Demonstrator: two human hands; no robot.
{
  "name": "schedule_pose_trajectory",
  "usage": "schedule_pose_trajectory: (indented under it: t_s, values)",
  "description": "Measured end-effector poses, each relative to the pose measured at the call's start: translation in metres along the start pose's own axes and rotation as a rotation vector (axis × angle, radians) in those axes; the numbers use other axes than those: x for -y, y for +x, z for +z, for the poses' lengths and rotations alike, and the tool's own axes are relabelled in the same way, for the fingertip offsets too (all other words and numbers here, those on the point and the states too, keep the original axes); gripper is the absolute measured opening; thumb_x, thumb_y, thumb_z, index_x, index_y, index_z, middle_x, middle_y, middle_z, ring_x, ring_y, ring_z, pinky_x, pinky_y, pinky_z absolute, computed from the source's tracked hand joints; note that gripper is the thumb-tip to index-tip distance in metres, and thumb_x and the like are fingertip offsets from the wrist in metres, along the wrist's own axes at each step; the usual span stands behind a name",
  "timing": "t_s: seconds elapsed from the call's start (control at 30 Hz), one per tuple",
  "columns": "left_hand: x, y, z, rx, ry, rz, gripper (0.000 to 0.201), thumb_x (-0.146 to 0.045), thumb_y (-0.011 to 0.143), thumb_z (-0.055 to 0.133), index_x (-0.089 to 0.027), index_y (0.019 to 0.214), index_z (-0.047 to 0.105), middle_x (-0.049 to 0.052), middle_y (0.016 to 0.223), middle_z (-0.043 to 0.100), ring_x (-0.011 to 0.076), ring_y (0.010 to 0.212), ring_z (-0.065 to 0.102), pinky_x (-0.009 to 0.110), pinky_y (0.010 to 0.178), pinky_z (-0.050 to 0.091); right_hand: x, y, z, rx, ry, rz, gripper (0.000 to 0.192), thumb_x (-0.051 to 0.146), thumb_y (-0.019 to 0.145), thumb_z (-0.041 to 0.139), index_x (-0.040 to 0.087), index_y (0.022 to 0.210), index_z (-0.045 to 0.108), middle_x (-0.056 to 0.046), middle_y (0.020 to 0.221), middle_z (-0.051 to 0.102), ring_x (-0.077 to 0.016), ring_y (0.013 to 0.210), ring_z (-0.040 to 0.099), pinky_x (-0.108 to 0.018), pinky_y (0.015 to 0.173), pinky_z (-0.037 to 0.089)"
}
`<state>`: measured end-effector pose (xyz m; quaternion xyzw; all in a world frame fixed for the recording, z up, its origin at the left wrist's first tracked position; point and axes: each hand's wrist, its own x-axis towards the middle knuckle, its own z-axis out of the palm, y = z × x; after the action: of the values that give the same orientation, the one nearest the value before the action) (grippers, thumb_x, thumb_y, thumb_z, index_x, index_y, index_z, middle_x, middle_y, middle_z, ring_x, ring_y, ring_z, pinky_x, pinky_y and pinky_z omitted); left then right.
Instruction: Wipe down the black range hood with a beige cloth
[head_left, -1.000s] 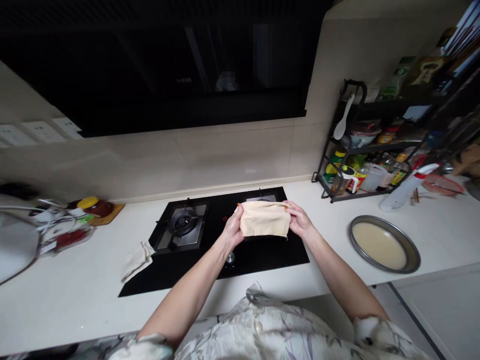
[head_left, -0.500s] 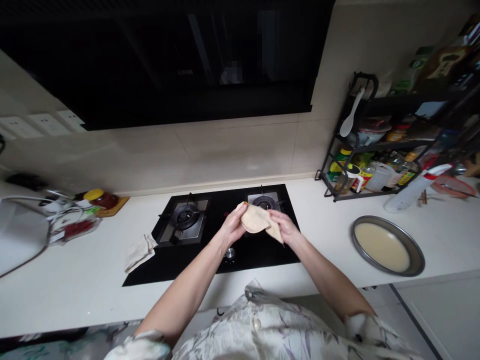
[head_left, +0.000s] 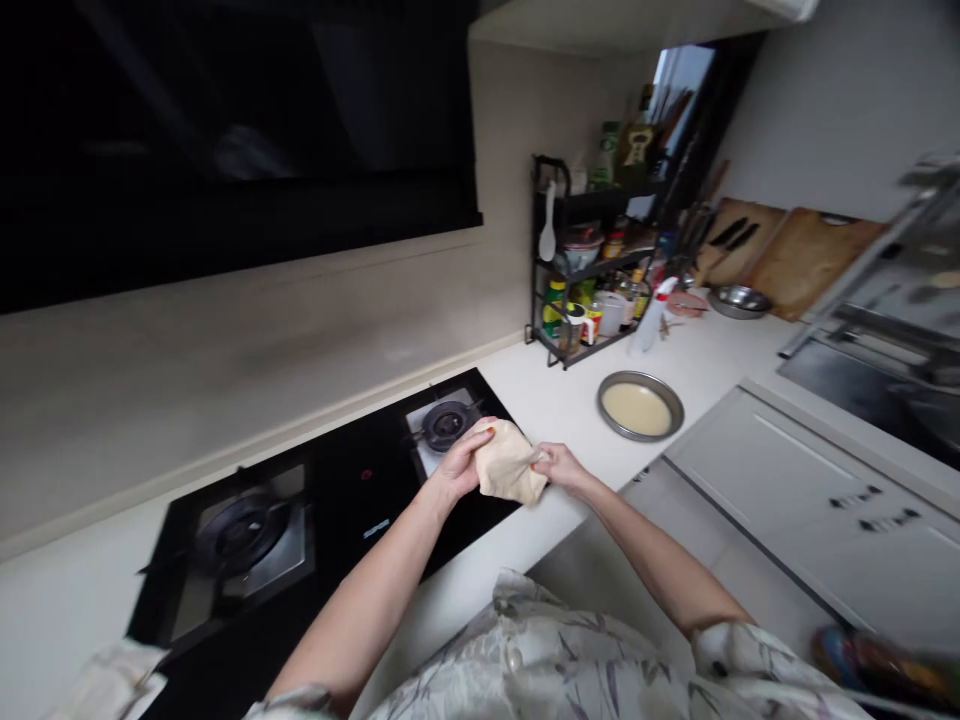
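A folded beige cloth (head_left: 506, 462) hangs between my hands, over the right front part of the black gas hob. My left hand (head_left: 463, 462) grips its left edge, thumb on top. With closed fingers my right hand (head_left: 559, 466) pinches the cloth's right side. To the right of the hands a round metal pan (head_left: 679, 420) stands on the white counter, with a pale cream liquid (head_left: 636, 408) in it. A second pale cloth (head_left: 112, 682) lies at the hob's left front corner, partly cut off by the frame.
The hob has a left burner (head_left: 244, 530) and a right burner (head_left: 448, 425), close behind my left hand. A black spice rack (head_left: 551, 300) stands by the wall, a spray bottle (head_left: 651, 322) beside it. Cutting boards (head_left: 810, 262) lean at the back right. The range hood (head_left: 300, 200) overhangs.
My view has turned right, bringing the sink side and cutting boards in. The cloth has opened out wider between my hands, which both still hold it.
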<state>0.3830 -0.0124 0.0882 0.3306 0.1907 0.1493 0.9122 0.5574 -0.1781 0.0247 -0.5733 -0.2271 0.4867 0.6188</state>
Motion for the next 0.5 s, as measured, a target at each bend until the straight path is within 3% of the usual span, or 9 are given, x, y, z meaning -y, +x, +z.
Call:
schedule_pose_trajectory:
  t_s: [0.1,0.17,0.23,0.37,0.5]
  values:
    - [0.021,0.02,0.008,0.015,0.08,-0.093,0.038,-0.013,0.069,0.098,-0.015,0.102,0.078,0.007,0.098,0.081,0.0223,0.088,0.079,0.032,0.086,0.064,0.014,-0.034,-0.057,-0.182,0.045,-0.036,0.04,0.029,0.057,0.088,0.022,0.08,0.056,0.007,0.071,0.064,-0.0103,0.068,0.062,-0.021,0.064,0.05]
    - [0.04,0.031,0.014,0.033,0.137,-0.16,0.042,-0.008,0.062,0.099,-0.015,0.097,0.078,0.006,0.092,0.081,0.021,0.081,0.078,0.03,0.08,0.064,0.023,-0.054,-0.087,-0.235,0.105,-0.045,0.042,0.033,0.06,0.086,0.023,0.084,0.054,0.006,0.078,0.068,-0.0131,0.073,0.068,-0.026,0.068,0.057]
    - [0.058,0.039,0.022,0.043,0.165,-0.202,0.046,-0.003,0.057,0.1,-0.015,0.094,0.076,0.004,0.088,0.08,0.0201,0.075,0.077,0.029,0.074,0.063,0.027,-0.066,-0.107,-0.259,0.158,-0.064,0.043,0.032,0.06,0.086,0.024,0.084,0.052,0.005,0.076,0.066,-0.0132,0.068,0.066,-0.025,0.062,0.057]
    - [0.077,0.058,0.04,0.046,0.181,-0.222,0.05,-0.002,0.061,0.101,-0.015,0.103,0.078,0.008,0.094,0.084,0.0224,0.079,0.081,0.03,0.076,0.066,0.034,-0.06,-0.132,-0.277,0.167,-0.141,0.038,0.028,0.059,0.084,0.023,0.085,0.056,0.006,0.072,0.061,-0.0094,0.061,0.056,-0.02,0.052,0.046]
    - [0.086,0.09,0.075,0.168,0.19,-0.32,0.041,-0.01,0.073,0.099,-0.011,0.11,0.081,0.016,0.101,0.086,0.0279,0.092,0.085,0.032,0.085,0.068,0.056,-0.035,-0.179,-0.242,0.111,-0.191,0.043,0.033,0.062,0.086,0.024,0.098,0.066,0.001,0.087,0.069,-0.0149,0.076,0.065,-0.025,0.063,0.056]
